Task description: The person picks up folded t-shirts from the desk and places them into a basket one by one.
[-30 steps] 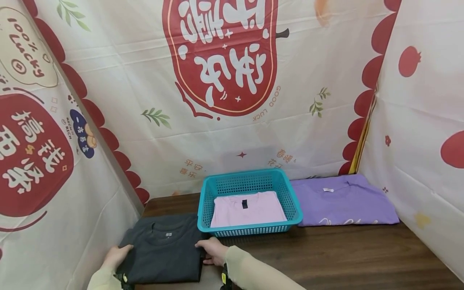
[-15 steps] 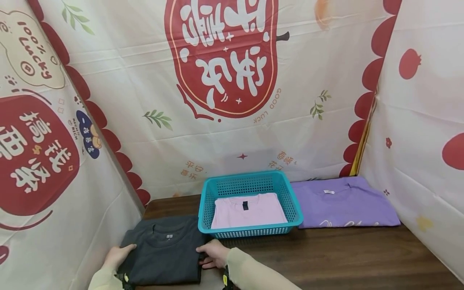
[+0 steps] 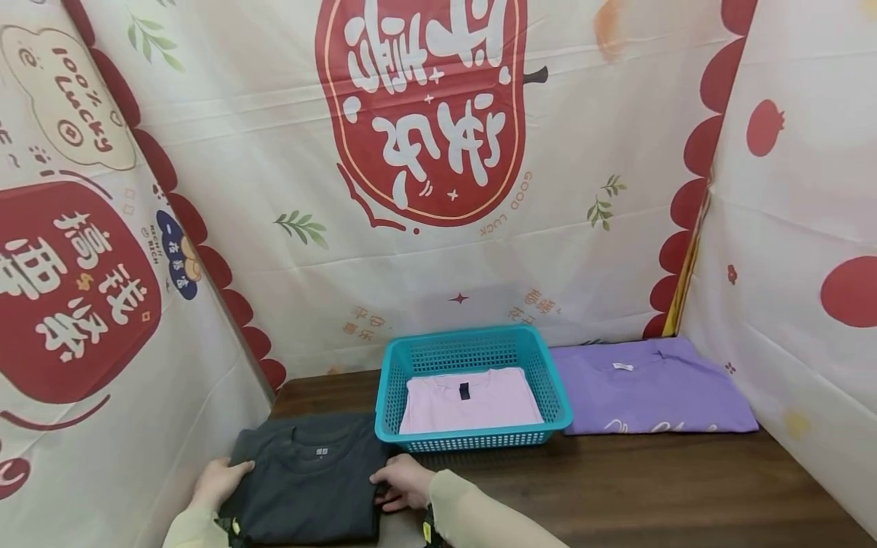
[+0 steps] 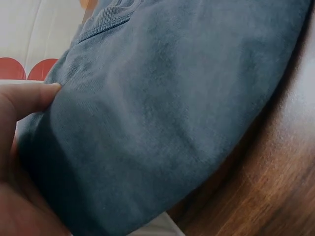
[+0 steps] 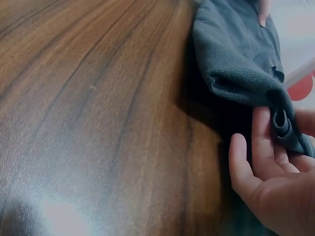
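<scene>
A folded dark grey T-shirt [image 3: 311, 483] lies at the left of the table, its neckline toward the back. My left hand [image 3: 218, 481] grips its left edge, thumb on top; in the left wrist view the left thumb [image 4: 34, 98] presses on the cloth while the other fingers go underneath. At the opposite edge my right hand [image 3: 406, 481] pinches the shirt. The right wrist view shows the right hand's fingers [image 5: 263, 142] under the folded layers, with the thumb above. Just behind stands a teal basket [image 3: 473, 440] with a folded pink T-shirt [image 3: 469, 403] inside.
A folded purple T-shirt [image 3: 651, 388] lies right of the basket, against the back. The brown wooden table [image 3: 617, 487] stretches across the front. Printed cloth walls [image 3: 411, 266] enclose the table at the back and both sides.
The head view has shifted slightly, so the scene sits a little lower in it. Both hands stay on the grey T-shirt's edges; basket and other shirts have not moved.
</scene>
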